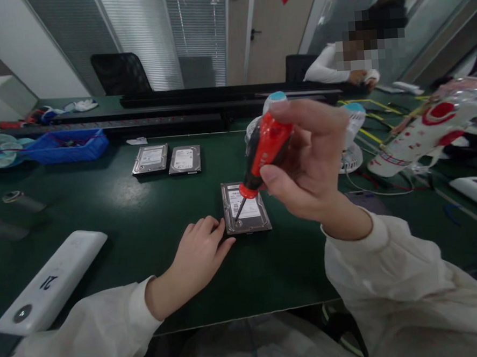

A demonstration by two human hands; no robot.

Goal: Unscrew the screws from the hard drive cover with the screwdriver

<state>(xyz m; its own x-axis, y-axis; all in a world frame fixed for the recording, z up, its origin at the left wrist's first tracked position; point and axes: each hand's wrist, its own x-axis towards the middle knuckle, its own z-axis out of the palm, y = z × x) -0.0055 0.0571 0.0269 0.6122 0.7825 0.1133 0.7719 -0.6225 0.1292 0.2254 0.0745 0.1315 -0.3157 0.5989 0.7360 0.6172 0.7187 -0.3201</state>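
My right hand (310, 163) is closed around the handle of a red and black screwdriver (263, 150). The shaft slants down and left, and its tip meets the lower left part of a hard drive (253, 224). This drive lies flat on the green table, with a white label on top. Beside its lower left corner is my left hand (200, 251), the index finger at the left edge and the thumb near the front edge. Those fingers are apart and slightly bent, not wrapped round the drive.
Farther back lie two more hard drives (150, 159) (185, 159). A blue bin (67, 146) stands at the left, a white device marked 21 (53, 281) nearer me. White fans (351, 134) and a patterned white bottle (417, 130) are at right. Across the table sits a person (328, 65).
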